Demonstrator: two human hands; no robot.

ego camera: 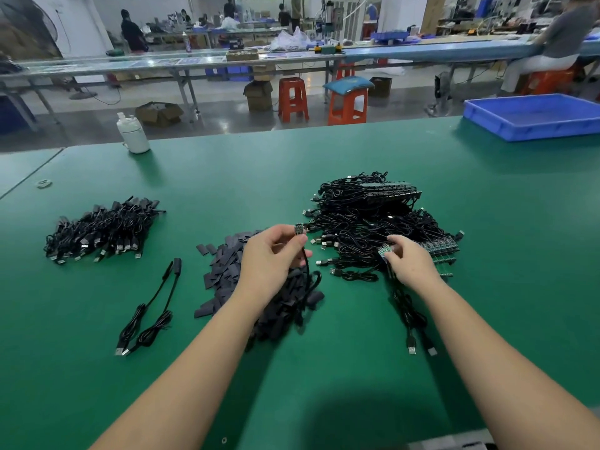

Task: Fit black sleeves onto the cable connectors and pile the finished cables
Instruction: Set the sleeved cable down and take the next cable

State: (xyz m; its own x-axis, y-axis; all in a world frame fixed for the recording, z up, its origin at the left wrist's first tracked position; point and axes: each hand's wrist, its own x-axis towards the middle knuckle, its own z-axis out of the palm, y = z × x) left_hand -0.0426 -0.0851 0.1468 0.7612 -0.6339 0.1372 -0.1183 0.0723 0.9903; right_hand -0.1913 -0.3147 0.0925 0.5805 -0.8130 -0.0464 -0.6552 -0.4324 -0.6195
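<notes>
Pinching a bare connector (pixel 299 229), left hand (pixel 271 254); right hand (pixel 409 259) gripping board ends (pixel 385 251); cables limp, light; hold the rigid tips.

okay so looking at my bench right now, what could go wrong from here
1. The right hand grips green connector boards still in the tangled heap of black unsleeved cables; pulling may drag neighbours off the green table mat.
2. The black cable pinched by the left hand trails through the loose pile of flat black sleeves and could scatter them.
</notes>
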